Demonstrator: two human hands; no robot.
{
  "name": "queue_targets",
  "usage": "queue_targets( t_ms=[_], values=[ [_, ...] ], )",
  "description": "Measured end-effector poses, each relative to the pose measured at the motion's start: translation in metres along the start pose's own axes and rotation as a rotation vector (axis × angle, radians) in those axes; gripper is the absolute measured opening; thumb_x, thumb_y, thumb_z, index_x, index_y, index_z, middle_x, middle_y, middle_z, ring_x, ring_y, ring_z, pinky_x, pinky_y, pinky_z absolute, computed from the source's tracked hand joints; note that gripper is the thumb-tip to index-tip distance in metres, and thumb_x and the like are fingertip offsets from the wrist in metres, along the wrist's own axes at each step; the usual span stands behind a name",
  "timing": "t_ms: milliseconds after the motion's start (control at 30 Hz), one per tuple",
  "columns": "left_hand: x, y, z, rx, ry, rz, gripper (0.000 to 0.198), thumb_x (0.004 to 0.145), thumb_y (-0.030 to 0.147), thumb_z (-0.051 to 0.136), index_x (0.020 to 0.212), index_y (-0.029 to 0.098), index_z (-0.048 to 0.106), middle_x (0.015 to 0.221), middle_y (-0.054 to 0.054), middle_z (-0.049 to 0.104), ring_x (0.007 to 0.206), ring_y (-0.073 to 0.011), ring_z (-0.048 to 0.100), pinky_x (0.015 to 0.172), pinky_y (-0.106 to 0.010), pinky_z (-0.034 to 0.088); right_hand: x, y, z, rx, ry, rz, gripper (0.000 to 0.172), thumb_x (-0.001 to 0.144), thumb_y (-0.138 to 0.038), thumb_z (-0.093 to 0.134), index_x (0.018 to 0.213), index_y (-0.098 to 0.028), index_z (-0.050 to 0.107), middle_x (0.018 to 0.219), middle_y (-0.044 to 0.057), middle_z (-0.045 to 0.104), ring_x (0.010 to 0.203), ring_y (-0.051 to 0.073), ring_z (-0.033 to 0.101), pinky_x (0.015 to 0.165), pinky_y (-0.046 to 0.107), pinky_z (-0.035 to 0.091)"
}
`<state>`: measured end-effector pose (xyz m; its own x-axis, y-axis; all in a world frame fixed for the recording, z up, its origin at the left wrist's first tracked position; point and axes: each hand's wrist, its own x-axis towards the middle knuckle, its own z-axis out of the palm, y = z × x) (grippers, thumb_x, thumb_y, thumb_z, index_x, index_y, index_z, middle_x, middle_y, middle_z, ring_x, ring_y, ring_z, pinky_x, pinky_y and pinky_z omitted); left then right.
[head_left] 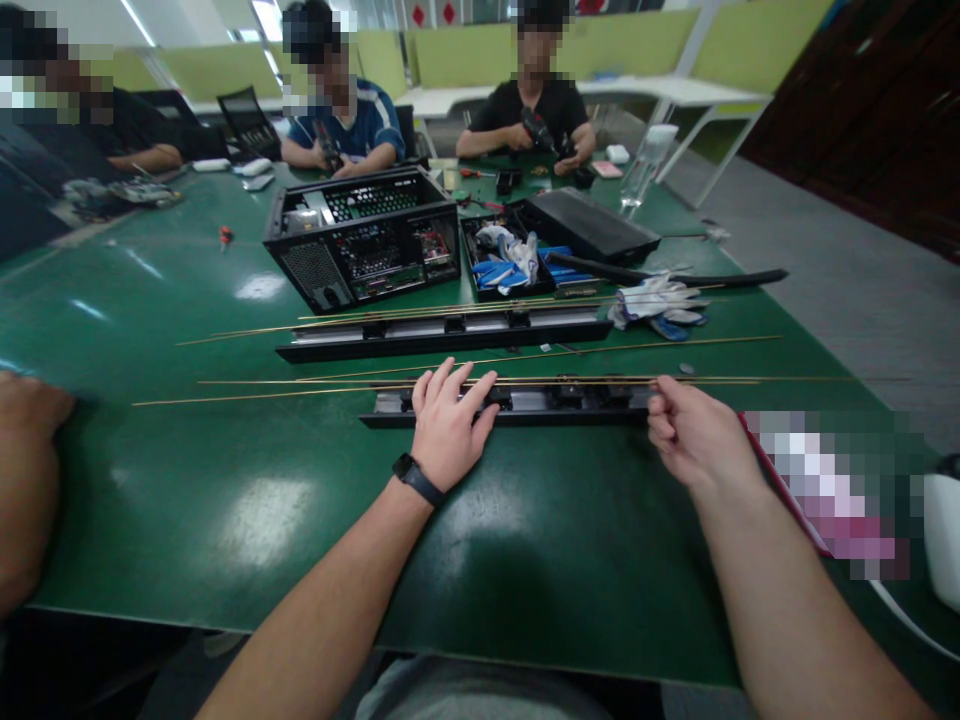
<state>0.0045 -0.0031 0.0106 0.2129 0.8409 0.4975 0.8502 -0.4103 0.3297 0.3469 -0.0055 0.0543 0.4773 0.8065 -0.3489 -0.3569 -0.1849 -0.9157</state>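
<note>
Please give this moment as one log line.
left hand: open on black rail | right hand: pinched at thin rods | beyond: computer case, gloves

Glossy green table [187, 480]. A near rail [555, 416] and a far rail [442, 346] lie roughly parallel across it, gloves [652, 300] beside the far one's right end. Beyond stand a computer case [311, 272], tray [499, 293] and bottle [646, 165]; left, a small red object [225, 236], perhaps a tool.

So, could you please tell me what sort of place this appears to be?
Probably a workshop or training room: an open computer case and work gloves are on a large green table, and someone across it holds what looks like a power drill.
</note>
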Motion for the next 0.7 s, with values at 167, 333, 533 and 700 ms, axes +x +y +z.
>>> queue_targets(
  t_ms=[167,333,533,700],
  values=[
    [0.0003,0.0006,-0.0005,0.004,0.006,0.002,0.046,0.123,0.030,0.079,0.168,0.036,0.091,0.177,-0.015,0.084,0.181,-0.0446,0.067,0.155,-0.071,0.044,-0.0052,-0.0005,0.0040,-0.042,-0.072,0.056,0.034,0.110,-0.033,0.102,0.098,-0.025,0.072,0.069,-0.005,0.068,0.039,0.008,0.045,0.031,0.015,0.028],
    [0.0005,0.0014,-0.0010,0.002,0.011,0.001,0.046,0.123,0.031,0.079,0.167,0.037,0.091,0.176,-0.014,0.085,0.180,-0.0436,0.068,0.155,-0.070,0.043,-0.0016,-0.0009,0.0005,-0.006,-0.011,0.025,0.033,0.113,-0.035,0.099,0.099,-0.026,0.070,0.067,-0.007,0.064,0.039,0.008,0.045,0.031,0.014,0.028],
    [0.0010,0.0019,-0.0018,-0.009,0.004,-0.011,0.045,0.123,0.032,0.078,0.166,0.037,0.091,0.177,-0.015,0.084,0.181,-0.0449,0.066,0.156,-0.072,0.041,0.0002,0.0040,-0.0007,-0.024,-0.113,0.041,0.042,0.105,-0.037,0.110,0.100,-0.026,0.070,0.069,-0.005,0.069,0.039,0.008,0.047,0.032,0.015,0.030],
    [0.0012,0.0026,-0.0028,-0.012,-0.010,-0.018,0.046,0.123,0.032,0.078,0.168,0.037,0.090,0.177,-0.015,0.084,0.182,-0.0446,0.065,0.156,-0.071,0.040,0.0024,0.0049,-0.0014,0.012,-0.015,0.009,0.038,0.109,-0.039,0.104,0.100,-0.026,0.069,0.066,-0.007,0.066,0.038,0.008,0.046,0.031,0.015,0.030]
  ],
)
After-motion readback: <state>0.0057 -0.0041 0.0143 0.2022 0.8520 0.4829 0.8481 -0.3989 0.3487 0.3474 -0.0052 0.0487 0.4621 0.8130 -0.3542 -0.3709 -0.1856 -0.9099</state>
